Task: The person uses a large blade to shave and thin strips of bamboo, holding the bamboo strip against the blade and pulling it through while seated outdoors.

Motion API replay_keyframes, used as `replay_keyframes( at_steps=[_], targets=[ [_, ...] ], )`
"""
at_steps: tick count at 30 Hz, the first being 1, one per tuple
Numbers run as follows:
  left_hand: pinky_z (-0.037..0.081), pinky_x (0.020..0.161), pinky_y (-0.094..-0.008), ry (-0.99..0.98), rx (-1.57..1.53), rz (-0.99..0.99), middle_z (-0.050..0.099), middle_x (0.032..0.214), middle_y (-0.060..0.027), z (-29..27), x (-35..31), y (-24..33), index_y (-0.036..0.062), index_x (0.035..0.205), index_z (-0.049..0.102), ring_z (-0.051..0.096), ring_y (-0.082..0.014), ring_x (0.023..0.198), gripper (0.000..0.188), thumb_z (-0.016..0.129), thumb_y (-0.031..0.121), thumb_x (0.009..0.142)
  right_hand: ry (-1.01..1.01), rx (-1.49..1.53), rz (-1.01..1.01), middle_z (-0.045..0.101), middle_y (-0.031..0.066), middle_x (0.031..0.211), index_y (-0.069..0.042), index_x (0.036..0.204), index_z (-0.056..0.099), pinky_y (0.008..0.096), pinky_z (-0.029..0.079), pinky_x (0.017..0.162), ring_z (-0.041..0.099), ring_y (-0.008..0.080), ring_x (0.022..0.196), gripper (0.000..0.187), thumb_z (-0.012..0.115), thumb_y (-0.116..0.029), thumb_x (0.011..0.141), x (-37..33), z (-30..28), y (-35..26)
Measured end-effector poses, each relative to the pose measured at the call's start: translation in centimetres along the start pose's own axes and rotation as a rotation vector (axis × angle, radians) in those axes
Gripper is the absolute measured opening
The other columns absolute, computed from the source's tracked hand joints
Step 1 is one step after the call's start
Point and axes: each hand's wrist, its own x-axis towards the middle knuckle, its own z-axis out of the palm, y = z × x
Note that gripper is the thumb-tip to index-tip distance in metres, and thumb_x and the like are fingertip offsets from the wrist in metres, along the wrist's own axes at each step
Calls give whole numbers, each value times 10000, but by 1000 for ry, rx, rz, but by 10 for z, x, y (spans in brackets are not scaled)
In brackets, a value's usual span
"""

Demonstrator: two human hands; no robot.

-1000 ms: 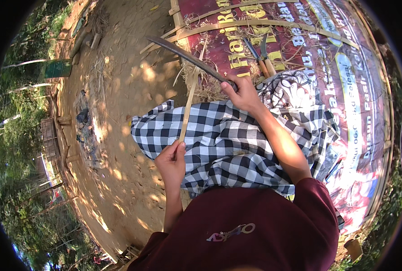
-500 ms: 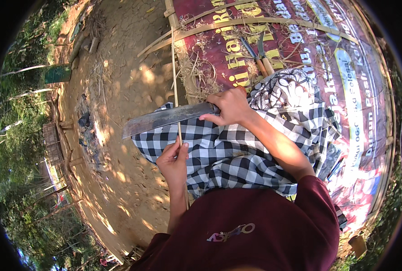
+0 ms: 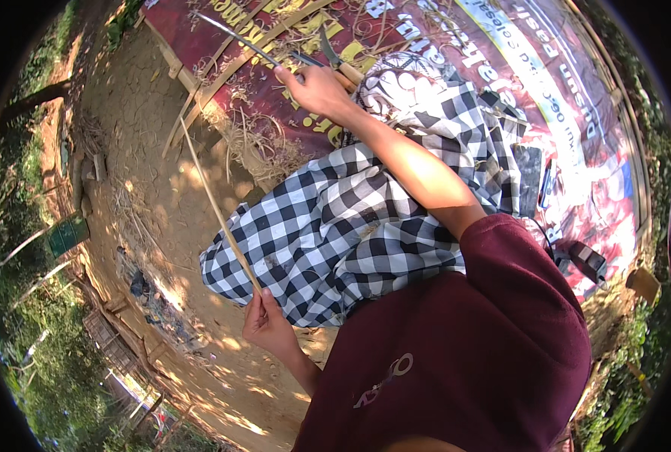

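Observation:
Between the fingertips of my left hand (image 3: 269, 322) is the lower end of a long thin bamboo strip (image 3: 216, 202). The strip slants up and away, crossing the edge of a black-and-white checked cloth (image 3: 290, 218) over my lap. My right hand (image 3: 316, 92) is closed round the handle of a machete, out above the red printed sheet. Its blade (image 3: 237, 37) is turned nearly edge-on, pointing to the far left, apart from the strip. Just beyond that hand lies a curved knife (image 3: 329, 48) with a wooden handle, beside another blade partly hidden by the hand.
Curly shavings (image 3: 256, 139) litter the near corner of the printed sheet (image 3: 493, 68). Bamboo slats (image 3: 264, 47) lie across it. A black device (image 3: 588, 261) with a cable sits to the right. Dry cracked earth (image 3: 128, 90) spreads on the left, with a wooden fence beyond.
My right hand has lifted the machete off the strip and swung it forward and left, turning its blade edge-on. The left hand has drawn the strip lower and tilted it. The view has turned.

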Motion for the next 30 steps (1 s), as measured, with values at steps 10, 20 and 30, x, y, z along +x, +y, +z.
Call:
replay_keyframes(
  at_steps=[10,20,30],
  targets=[
    [286,448,-189,-176,-179,-33,552,715,-24,29,30,38,-93,1099,616,386,-35,526,244,553,97,960,-154,121,46,620,207,661,39,720,659,450,496,653,648,321,669,680,511,-612,849,-43,17,10],
    [260,446,-175,-183,-181,-23,520,674,13,18,12,39,-50,1098,634,372,-20,521,231,553,120,965,101,427,484,628,111,615,4,743,636,341,515,522,612,199,514,381,671,-358,861,-10,53,46],
    [293,463,-160,-23,-261,34,542,689,16,-21,-13,25,-36,1116,637,400,-6,537,235,560,122,959,305,436,336,627,120,768,47,950,527,348,464,489,589,190,572,404,735,-273,817,-15,56,47]
  ],
)
